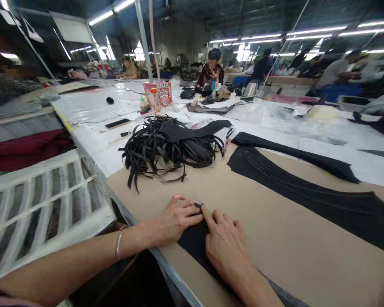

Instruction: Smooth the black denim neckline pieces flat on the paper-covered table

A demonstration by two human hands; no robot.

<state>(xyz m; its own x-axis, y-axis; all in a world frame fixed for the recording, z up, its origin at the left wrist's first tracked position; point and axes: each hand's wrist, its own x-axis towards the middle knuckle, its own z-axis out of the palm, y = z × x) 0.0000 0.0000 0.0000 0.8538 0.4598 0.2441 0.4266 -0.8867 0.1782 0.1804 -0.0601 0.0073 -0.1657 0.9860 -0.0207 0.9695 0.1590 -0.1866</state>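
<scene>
My left hand (173,221) lies on a black fabric piece (193,241) at the near edge of the brown cardboard sheet (275,230), fingers pressed together on the piece's top corner. My right hand (225,245) rests flat over the same piece, its index finger touching that corner beside the left fingertips. A silver bangle (118,243) sits on my left wrist. A tangled heap of black straps (169,147) lies beyond my hands. Long black fabric panels (307,187) stretch across the right of the cardboard.
A white slatted frame (41,204) stands left of the table edge, with dark red cloth (25,149) behind it. A red patterned box (160,94) and small tools lie on the plastic-covered table (89,111). Other people sit at the far end.
</scene>
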